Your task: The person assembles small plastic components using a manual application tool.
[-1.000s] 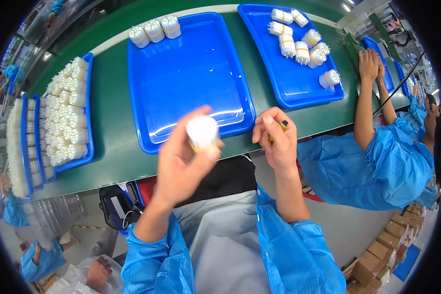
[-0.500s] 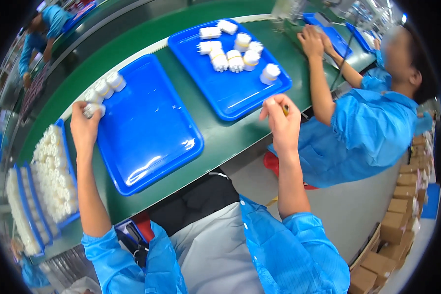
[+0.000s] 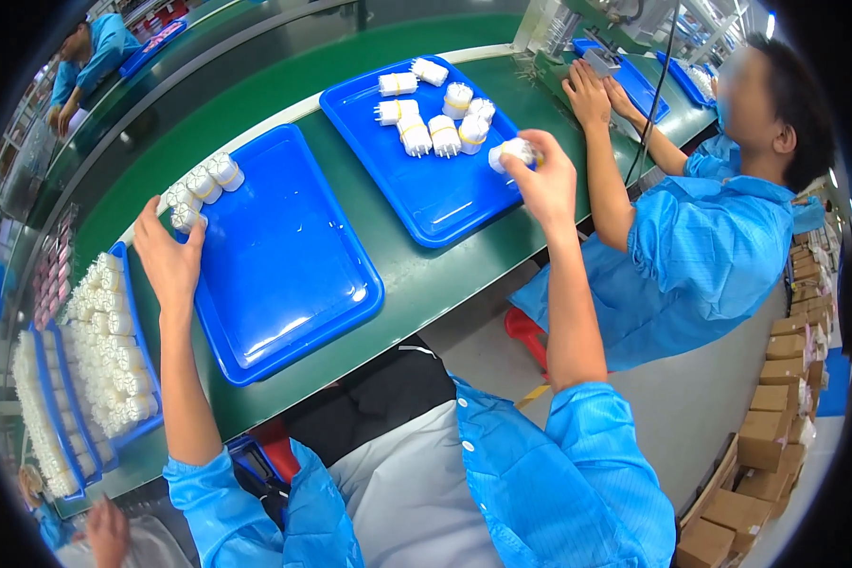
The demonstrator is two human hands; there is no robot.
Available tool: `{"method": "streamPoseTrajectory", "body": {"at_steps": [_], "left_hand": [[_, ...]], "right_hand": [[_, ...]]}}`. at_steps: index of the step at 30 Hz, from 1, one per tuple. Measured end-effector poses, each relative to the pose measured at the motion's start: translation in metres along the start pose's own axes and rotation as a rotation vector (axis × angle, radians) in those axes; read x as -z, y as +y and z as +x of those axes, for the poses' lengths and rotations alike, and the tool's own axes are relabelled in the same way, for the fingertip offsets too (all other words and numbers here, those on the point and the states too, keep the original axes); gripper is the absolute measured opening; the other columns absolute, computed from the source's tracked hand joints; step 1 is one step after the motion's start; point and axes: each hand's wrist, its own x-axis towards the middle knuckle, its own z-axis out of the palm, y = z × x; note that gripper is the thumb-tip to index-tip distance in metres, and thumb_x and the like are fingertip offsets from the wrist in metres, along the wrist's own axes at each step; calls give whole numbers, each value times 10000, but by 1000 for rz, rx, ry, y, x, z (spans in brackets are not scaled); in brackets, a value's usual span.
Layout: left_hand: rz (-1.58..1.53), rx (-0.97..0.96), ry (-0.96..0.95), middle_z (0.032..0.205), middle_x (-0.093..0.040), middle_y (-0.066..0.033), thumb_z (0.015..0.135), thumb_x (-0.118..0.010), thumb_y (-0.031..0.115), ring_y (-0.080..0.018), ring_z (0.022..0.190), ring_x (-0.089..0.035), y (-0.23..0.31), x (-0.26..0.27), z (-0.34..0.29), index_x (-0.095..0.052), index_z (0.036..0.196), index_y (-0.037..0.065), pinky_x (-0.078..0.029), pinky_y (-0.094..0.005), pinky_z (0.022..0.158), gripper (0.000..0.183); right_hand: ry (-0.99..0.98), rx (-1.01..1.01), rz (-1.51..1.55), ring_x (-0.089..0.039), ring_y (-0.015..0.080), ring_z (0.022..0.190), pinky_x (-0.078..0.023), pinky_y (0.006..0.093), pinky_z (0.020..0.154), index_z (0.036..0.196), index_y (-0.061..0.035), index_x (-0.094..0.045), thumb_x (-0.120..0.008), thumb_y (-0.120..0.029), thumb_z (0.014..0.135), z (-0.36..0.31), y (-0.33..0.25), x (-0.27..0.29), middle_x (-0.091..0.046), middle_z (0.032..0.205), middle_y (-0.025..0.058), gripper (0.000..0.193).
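In the near-left blue tray (image 3: pixel 284 275), a short row of white bundled cylindrical pieces (image 3: pixel 202 184) lines the far-left corner. My left hand (image 3: pixel 168 254) is at that tray's left edge, its fingers spread around the nearest white bundle (image 3: pixel 186 218) with the thumb beside it. Over the right edge of the second blue tray (image 3: pixel 445 216), my right hand (image 3: pixel 551 185) pinches a white bundle (image 3: pixel 513 154) between thumb and fingers. Several more white bundles (image 3: pixel 444 135) with thin yellow bands stand or lie in the far part of that tray.
Stacked blue trays packed with white pieces (image 3: pixel 114 350) stand at the left. A co-worker in a blue smock (image 3: pixel 701 256) sits at the right, hands at a bench machine (image 3: pixel 601 62). A green belt (image 3: pixel 256 90) runs behind the trays. Cardboard boxes (image 3: pixel 762 440) line the floor at right.
My right hand has moved up and closed on the rightmost bundle, now tilted. My left fingers have spread from the bundle in the near-left tray. The view has shifted slightly.
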Motion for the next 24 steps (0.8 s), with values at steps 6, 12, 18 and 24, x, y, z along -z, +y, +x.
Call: {"method": "streamPoseTrajectory", "body": {"at_steps": [6, 12, 18, 24], "left_hand": [[-889, 184, -81, 1286, -556, -123, 772, -724, 107, -230, 1197, -522, 88, 80, -47, -507, 1314, 19, -406, -365, 994, 590], [-1580, 396, -516, 1387, -484, -164, 869, -700, 174, -251, 1308, -451, 155, 66, -125, -403, 1402, -21, -351, -411, 1090, 641], [-1787, 678, -296, 1190, -613, -181, 894, -659, 194, -240, 1147, -582, 164, 77, -133, -469, 1290, -17, -441, -372, 991, 488], [-1824, 742, -481, 1075, -655, -116, 889, -686, 109, -157, 993, -631, 147, 87, -133, -516, 1206, -34, -498, -299, 864, 386]], "right_hand": [[-337, -447, 1312, -337, 38, 412, -237, 210, 376, 1084, -55, -559, -698, -151, 856, -90, -51, -14, -539, 673, 0, 284], [-638, -735, 1557, -356, 45, 400, -269, 211, 381, 1085, -48, -562, -614, -204, 960, -166, -118, -43, -545, 667, 8, 207], [-759, -476, 1257, -349, -8, 482, -239, 189, 426, 1026, -28, -598, -617, -292, 953, -184, -113, -53, -582, 701, -15, 275], [-678, -359, 1097, -371, -10, 531, -253, 183, 455, 978, -26, -605, -591, -246, 959, -166, -99, -57, -697, 874, 81, 221]]}}
